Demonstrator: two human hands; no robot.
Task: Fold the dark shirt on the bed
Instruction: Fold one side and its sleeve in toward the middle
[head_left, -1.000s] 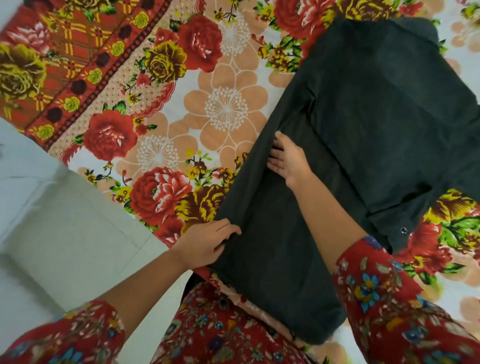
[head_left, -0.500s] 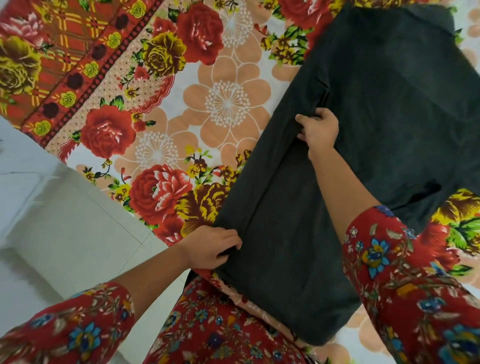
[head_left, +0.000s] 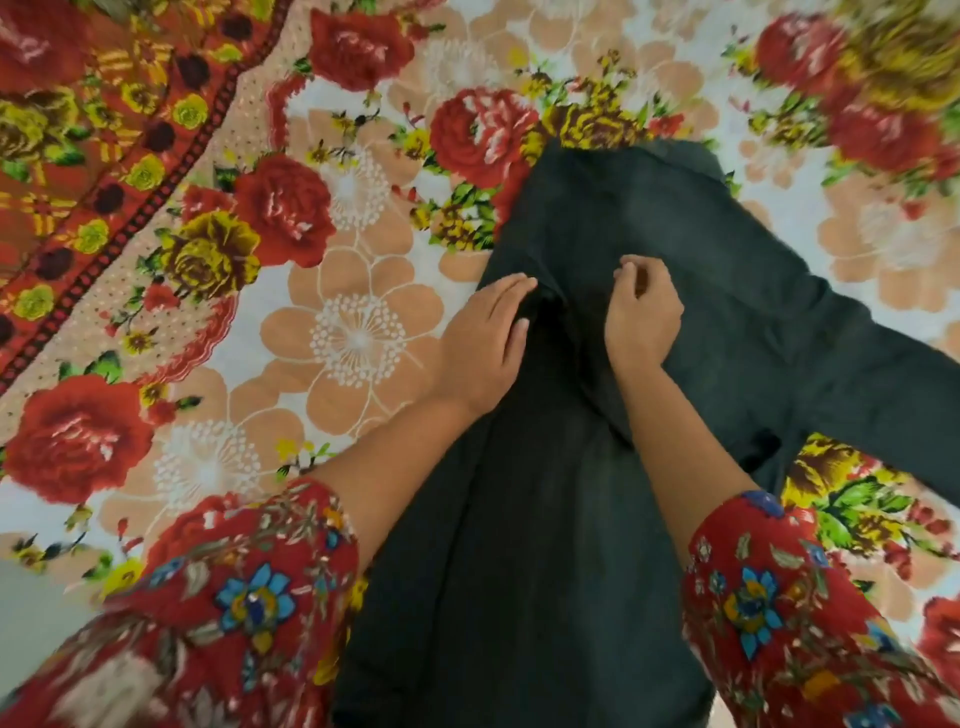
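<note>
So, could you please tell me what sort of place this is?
Probably a bedroom at home: a red-and-peach floral bedsheet covers a bed-like surface, and a dark grey fabric shirt lies spread on it for folding.

No readable text, label, brand, number or sign in view. Dark shirt (head_left: 649, 218): plain cloth, no print or tag showing. Bed sheet (head_left: 358, 332): flower pattern only. Person's sleeves (head_left: 249, 597): flower pattern only, partly blurred.
</note>
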